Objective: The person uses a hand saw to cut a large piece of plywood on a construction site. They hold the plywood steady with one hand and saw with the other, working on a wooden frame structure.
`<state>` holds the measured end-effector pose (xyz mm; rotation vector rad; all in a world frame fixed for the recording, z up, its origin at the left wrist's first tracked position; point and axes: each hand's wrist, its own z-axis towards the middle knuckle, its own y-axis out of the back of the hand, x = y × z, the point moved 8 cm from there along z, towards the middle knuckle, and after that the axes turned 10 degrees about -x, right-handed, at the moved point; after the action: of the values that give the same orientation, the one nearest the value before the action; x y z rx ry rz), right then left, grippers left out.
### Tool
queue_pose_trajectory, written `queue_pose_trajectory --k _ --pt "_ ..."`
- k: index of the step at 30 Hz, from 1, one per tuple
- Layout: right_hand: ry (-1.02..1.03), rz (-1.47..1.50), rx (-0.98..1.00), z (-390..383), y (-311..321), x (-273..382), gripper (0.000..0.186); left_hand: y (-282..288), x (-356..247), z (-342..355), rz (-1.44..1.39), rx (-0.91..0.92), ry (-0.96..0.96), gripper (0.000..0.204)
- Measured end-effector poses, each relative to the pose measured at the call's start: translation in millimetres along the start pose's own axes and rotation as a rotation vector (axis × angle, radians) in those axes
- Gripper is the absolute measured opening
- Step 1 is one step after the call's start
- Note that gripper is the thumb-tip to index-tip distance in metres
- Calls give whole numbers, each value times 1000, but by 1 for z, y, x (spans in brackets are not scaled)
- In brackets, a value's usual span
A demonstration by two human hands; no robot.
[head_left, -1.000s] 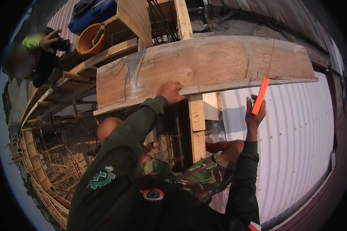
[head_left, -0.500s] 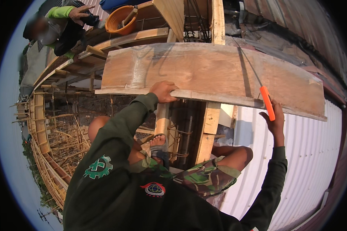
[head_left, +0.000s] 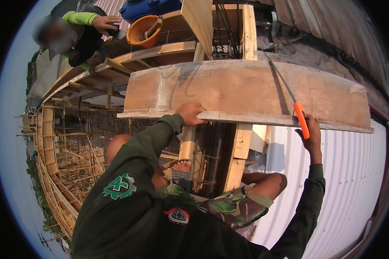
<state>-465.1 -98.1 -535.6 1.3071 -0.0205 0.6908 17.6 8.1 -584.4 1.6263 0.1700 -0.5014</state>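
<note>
Two hands of mine are busy up here: my left hand has its fingers curled tight over the near edge of the big wooden board, which lies flat across the wooden posts. My right hand wraps around the orange handle of a saw, whose thin blade slants across the board's right part.

Green cross-shaped badge on left sleeve, round red-rimmed patch on dark shirt chest
</note>
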Motion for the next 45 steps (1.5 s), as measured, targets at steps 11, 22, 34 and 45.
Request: queue_pose_trajectory --k 11,22,34,45 --pt "-301 702 -531 -92 20 107 58 -1 3 -1 -50 -13 31 44" --pt "-1350 1466 -625 -121 -32 5 47 2 -1 1 -83 -4 87 46" --pt "-1488 1600 -292 -77 -152 -48 32 2 -11 -1 77 3 3 47" --pt "-1274 1274 -151 -155 -53 -15 38 12 -23 -6 130 48 95 43"
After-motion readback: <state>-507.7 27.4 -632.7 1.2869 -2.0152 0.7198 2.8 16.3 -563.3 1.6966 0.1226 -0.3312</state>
